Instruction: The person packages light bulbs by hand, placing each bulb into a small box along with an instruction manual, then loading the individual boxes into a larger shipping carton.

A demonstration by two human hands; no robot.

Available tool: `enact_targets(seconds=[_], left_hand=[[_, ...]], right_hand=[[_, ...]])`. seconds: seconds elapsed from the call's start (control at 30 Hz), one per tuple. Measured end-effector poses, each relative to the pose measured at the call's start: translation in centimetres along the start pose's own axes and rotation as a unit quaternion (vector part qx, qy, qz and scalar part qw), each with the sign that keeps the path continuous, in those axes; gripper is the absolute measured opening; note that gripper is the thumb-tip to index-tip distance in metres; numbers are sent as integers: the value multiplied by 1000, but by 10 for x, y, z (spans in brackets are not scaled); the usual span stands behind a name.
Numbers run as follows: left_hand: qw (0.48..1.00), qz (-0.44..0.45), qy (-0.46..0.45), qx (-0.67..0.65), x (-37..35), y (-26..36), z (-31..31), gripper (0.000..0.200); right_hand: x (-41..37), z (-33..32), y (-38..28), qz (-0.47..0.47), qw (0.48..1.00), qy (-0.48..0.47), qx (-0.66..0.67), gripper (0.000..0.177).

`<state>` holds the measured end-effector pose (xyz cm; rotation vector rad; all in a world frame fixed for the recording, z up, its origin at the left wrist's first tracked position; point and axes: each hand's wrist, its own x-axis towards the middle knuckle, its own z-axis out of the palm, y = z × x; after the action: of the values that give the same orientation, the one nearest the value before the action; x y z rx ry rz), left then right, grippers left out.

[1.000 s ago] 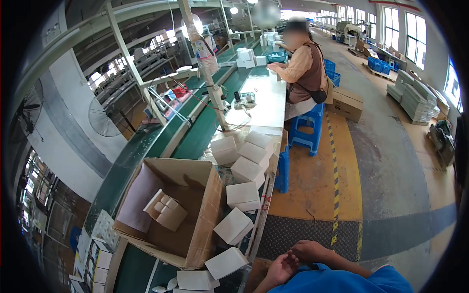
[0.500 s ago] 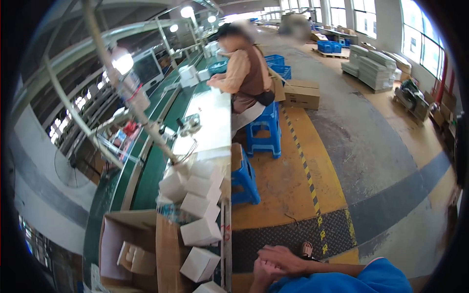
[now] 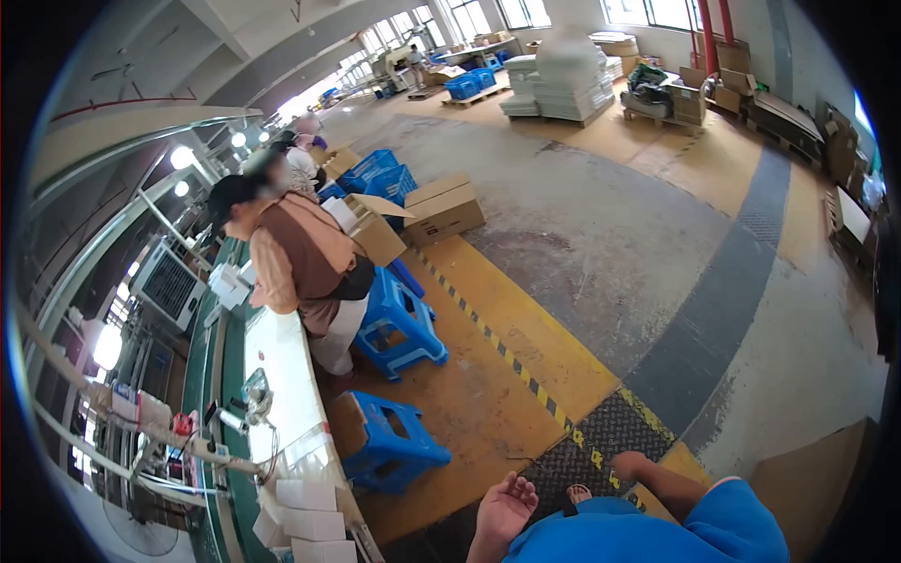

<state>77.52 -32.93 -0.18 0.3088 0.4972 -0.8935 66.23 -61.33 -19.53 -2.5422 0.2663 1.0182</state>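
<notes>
My left hand is at the bottom centre, palm turned up, with loosely curled fingers and nothing visible in it. To its right, my right hand hangs over the dark patterned floor plate; its fingers are mostly hidden, so its grip cannot be made out. The two hands are apart and touch no object that I can see. White boxes lie on the near end of the workbench, left of my left hand.
A co-worker leans at the bench. Blue stools stand beside it. Farther back are cardboard boxes, blue crates and stacked sheets. Another cardboard box is at the lower right.
My hands were together and have separated, the right one moving to the right. The view has turned right, so the bench sits farther left and the open carton beside me has left view.
</notes>
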Motion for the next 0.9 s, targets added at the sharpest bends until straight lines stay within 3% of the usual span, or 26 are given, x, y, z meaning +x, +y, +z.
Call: enact_targets(seconds=[0.07,0.17,0.23,0.27,0.33,0.47,0.5,0.53,0.67,0.73,0.83,0.9], left_hand=[[996,-67,20,47,18,-4,19,19],[992,-90,33,83,50,0,29,17],[989,-115,33,86,70,4,35,17],[989,-122,28,84,81,8,39,16],[987,-139,19,83,103,17,45,16],[983,-148,13,108,144,47,62,15],[984,-146,13,102,155,57,66,15],[984,-152,10,97,165,69,70,15],[985,-125,-26,114,179,125,97,14],[992,-78,-11,103,186,152,101,14],[997,-13,15,76,188,175,97,14],[998,35,26,51,186,186,94,14]], right_hand=[[-6,25,22,26,999,-6,44,32],[-7,66,43,95,990,-43,96,31],[-1,84,49,71,987,-140,19,32],[-1,94,53,80,987,-140,24,32],[1,101,57,124,974,-42,183,34],[28,80,64,183,957,-66,214,37],[39,80,70,192,960,-26,203,36],[50,73,74,195,963,12,186,35],[85,-18,47,145,981,4,132,33],[88,-70,17,176,925,120,315,33],[139,-94,31,78,972,100,199,32],[161,-124,31,50,976,114,181,29]])
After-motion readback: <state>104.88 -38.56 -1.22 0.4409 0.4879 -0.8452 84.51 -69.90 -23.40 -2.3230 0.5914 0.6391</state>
